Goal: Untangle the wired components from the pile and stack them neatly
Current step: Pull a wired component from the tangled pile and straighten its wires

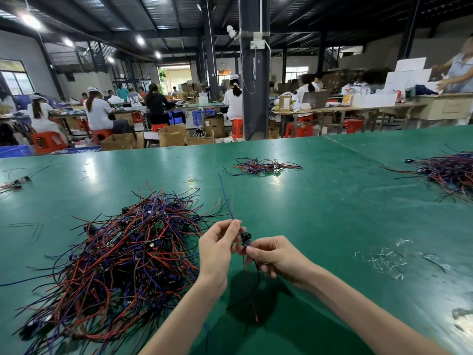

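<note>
— What was nearest the camera?
— The person's two hands, both holding one wired component (245,237) above the green worktop (332,213). The left hand (217,245) pinched its wires just above the small black body, and a blue and a red lead stuck up past the fingertips. The right hand (275,254) pinched it from below with curled fingers, and a black and a red lead hung down from there toward the surface.

— And the pile?
— The pile (128,254) lay just left of the hands. It was a broad tangle of red, blue and black wires with small black parts among them. The left forearm ran along its right edge.

— What else lay on the worktop?
— Scraps of clear plastic (386,260) lay to the right, well apart from the hands. Farther back, a small heap of wired parts (261,166) sat near the middle, with a thin ring (191,180) to its left. A larger heap (448,172) sat at the far right, and a few loose pieces (15,183) at the far left.

— And beyond?
— A dark pillar (253,73) stood behind the worktop. People in white tops sat on red stools (46,142) at other tables, and cardboard boxes (171,135) stood on the floor.
</note>
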`<state>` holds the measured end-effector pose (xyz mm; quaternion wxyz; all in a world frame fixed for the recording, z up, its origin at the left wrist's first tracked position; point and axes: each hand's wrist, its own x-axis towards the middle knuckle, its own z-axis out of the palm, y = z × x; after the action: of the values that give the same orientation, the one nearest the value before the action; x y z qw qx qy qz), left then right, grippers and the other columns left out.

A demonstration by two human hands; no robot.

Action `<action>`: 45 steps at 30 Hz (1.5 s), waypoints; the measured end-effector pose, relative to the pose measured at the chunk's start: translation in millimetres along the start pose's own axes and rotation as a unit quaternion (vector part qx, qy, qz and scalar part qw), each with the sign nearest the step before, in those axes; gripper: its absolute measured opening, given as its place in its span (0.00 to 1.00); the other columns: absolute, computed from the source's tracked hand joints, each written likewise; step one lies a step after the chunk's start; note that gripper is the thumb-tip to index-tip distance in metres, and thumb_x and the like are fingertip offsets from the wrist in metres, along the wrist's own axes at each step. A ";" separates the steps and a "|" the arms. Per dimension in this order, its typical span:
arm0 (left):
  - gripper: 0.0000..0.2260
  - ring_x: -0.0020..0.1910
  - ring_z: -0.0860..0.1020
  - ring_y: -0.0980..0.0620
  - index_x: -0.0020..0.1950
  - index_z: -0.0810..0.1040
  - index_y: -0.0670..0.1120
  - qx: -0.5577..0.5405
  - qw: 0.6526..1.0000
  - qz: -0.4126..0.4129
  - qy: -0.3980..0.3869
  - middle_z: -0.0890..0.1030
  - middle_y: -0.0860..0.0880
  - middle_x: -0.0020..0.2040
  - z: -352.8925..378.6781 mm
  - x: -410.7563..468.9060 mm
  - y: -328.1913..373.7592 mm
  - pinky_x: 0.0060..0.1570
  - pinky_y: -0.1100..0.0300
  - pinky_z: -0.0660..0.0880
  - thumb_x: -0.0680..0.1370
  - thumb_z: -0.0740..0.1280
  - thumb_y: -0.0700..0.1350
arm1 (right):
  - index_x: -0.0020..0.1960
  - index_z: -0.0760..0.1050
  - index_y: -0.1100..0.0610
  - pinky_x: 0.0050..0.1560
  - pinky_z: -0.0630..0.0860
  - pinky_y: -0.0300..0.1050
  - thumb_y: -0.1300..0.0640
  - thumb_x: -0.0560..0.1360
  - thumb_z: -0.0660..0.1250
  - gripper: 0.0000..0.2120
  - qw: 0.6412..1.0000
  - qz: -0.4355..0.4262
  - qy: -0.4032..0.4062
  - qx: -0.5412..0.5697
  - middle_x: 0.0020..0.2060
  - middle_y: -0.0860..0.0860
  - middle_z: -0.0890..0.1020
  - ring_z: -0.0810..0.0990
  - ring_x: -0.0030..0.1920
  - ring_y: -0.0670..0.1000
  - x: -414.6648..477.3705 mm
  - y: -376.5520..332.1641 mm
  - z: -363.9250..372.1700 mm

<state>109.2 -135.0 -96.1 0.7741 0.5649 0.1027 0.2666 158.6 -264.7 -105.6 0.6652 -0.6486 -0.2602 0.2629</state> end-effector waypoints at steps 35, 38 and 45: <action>0.05 0.36 0.80 0.59 0.51 0.79 0.40 0.080 0.991 -0.046 -0.094 0.84 0.47 0.41 -5.8 7.7 -12.2 0.36 0.70 0.74 0.75 0.68 0.35 | 0.41 0.80 0.59 0.22 0.63 0.35 0.61 0.76 0.67 0.06 0.992 -0.052 0.076 -0.086 0.29 0.50 0.80 0.68 0.20 0.44 4.8 -0.3 -3.7; 0.05 0.39 0.79 0.56 0.51 0.80 0.43 0.167 0.981 -0.023 -0.094 0.84 0.49 0.41 -9.8 11.0 -14.1 0.37 0.70 0.73 0.77 0.67 0.37 | 0.38 0.79 0.58 0.22 0.62 0.33 0.63 0.77 0.66 0.09 0.984 -0.060 0.142 -0.088 0.28 0.51 0.79 0.67 0.20 0.43 8.7 -0.7 -14.4; 0.11 0.47 0.78 0.55 0.57 0.79 0.45 0.519 0.834 0.122 -0.143 0.82 0.50 0.49 -22.7 9.3 -25.5 0.53 0.67 0.72 0.76 0.65 0.37 | 0.39 0.79 0.57 0.24 0.63 0.33 0.62 0.77 0.65 0.09 0.969 -0.034 0.209 -0.128 0.26 0.48 0.79 0.66 0.22 0.43 13.8 2.7 -38.6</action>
<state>114.1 -117.0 -126.2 0.3343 0.9235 0.0437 0.1828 195.1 -283.1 -109.2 0.6250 -0.7594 -0.1692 0.0633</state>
